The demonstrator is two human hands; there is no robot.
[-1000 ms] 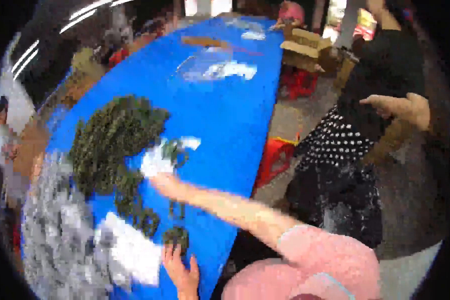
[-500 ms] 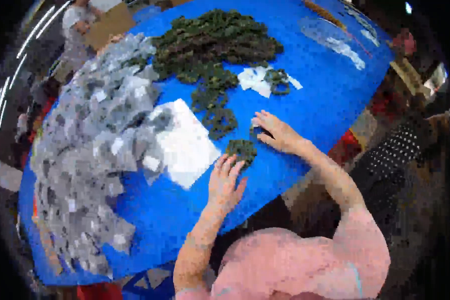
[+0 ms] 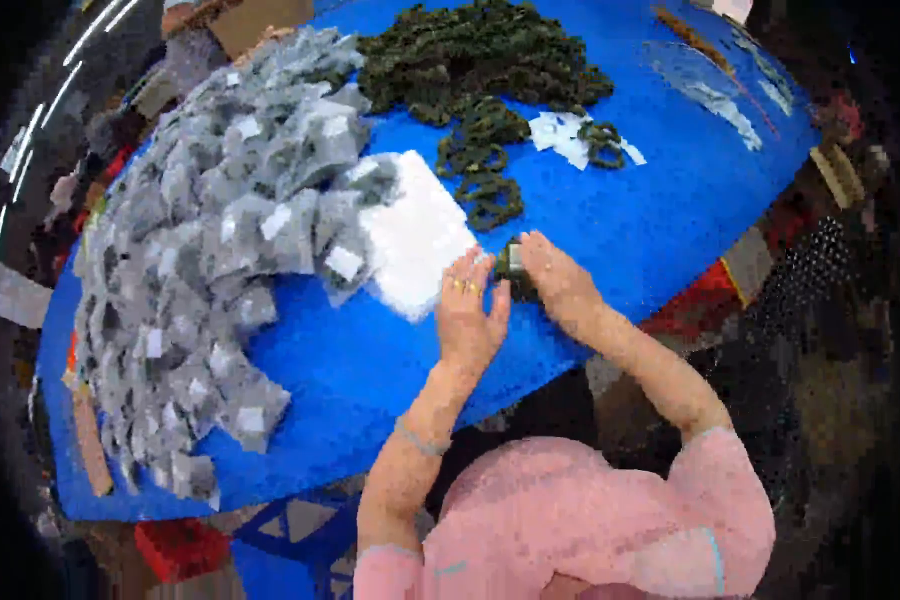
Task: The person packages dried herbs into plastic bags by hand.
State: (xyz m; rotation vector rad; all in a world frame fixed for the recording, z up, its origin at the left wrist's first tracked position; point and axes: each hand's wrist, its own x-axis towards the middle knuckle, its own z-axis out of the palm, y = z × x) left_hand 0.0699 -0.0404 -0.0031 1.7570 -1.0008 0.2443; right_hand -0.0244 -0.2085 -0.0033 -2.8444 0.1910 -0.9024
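Observation:
A small dark green bundled piece (image 3: 511, 268) lies on the blue tabletop between my hands, partly hidden by them; a pale patch shows on it. My left hand (image 3: 470, 312) is beside it with fingers stretched out and the thumb apart, near the corner of a white sheet (image 3: 416, 235). My right hand (image 3: 563, 287) is against the piece's right side, fingers close together on it. Just beyond, a dark green ring-shaped piece (image 3: 493, 203) lies at the end of a line running from a large dark green heap (image 3: 485, 60).
Grey, see-through packets (image 3: 210, 225) with white labels cover the table's left side. Small white papers (image 3: 560, 135) lie beside another green ring (image 3: 604, 145). Clear plastic (image 3: 715, 100) is at the far right of the blue table (image 3: 690, 210). A red box (image 3: 182, 548) stands below the front edge.
My right hand has come in from the right to the green piece, and my hands are closer together. A pale patch now shows on the piece. The whole view has shifted.

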